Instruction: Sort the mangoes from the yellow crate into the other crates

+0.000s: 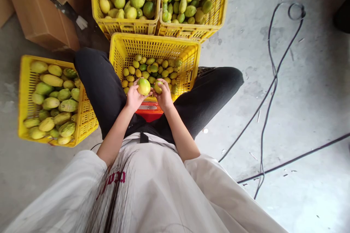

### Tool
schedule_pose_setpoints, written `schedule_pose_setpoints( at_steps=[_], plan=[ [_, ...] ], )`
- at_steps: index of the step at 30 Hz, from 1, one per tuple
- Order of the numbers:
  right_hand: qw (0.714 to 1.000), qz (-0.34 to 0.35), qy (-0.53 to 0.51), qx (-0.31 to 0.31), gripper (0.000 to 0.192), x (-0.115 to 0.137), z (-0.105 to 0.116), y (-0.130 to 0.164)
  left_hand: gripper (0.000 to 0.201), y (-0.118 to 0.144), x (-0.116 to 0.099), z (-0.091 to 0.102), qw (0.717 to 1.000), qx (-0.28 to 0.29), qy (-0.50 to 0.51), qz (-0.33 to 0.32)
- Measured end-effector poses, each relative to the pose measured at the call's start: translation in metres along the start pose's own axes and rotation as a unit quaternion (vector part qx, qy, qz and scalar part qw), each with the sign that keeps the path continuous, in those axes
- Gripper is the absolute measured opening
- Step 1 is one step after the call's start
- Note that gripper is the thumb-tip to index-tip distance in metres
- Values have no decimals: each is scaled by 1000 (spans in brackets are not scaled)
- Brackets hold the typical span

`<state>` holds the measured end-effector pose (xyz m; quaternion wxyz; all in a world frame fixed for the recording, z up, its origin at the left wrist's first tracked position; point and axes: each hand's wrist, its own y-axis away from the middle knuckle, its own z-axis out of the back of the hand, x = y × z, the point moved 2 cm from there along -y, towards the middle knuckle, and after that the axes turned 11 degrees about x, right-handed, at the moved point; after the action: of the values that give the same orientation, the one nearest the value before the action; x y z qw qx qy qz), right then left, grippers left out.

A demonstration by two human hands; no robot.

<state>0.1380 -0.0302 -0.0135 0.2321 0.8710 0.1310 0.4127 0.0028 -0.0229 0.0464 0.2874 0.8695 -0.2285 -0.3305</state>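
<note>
My left hand (132, 99) is closed around a large, round yellow-green lemon (143, 86), its upper side in plain sight. Just to the right, my right hand (165, 97) grips a smaller yellow-green lemon (158, 87), partly covered by the fingers. Both hands are close together over the near edge of a yellow plastic crate (155, 38) between my knees. Inside that crate, a layer of small lemons (153, 68) in yellow and green covers the bottom.
Two fuller yellow crates, one at the far left (125, 26) and one at the far right (191, 31), adjoin the middle crate. Another crate (23, 94) of larger fruit stands left of my knee. Cardboard boxes (43, 22) lie behind it. A black cable (275, 76) loops across the floor.
</note>
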Motion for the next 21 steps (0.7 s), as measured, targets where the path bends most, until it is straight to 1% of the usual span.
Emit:
schedule_pose_setpoints(
  at_steps=[3, 5, 9, 12, 14, 18, 21],
  plan=[
    [999, -25, -38, -19, 28, 0, 0, -3, 42, -1, 1, 0, 1000, -4, -7, 11],
    [998, -26, -57, -33, 26, 1, -1, -3, 37, -2, 2, 1, 1000, -2, -13, 6],
    [998, -7, -58, -32, 35, 2, -2, -2, 33, -4, 5, 5, 999, 5, -36, -21],
    [999, 12, -25, -23, 49, 1, -1, 0, 38, -5, 6, 8, 998, 21, -56, -34],
    [1000, 13, 4, -14, 54, 1, 0, 2, 39, -6, 6, 10, 996, 37, -68, -42],
    [999, 22, 24, 0, 52, 3, 0, 4, 31, -7, 5, 11, 991, 71, -100, -45],
    [999, 20, 35, -3, 50, 6, -3, 6, 28, -8, 6, 10, 990, 74, -111, -43]
  ],
)
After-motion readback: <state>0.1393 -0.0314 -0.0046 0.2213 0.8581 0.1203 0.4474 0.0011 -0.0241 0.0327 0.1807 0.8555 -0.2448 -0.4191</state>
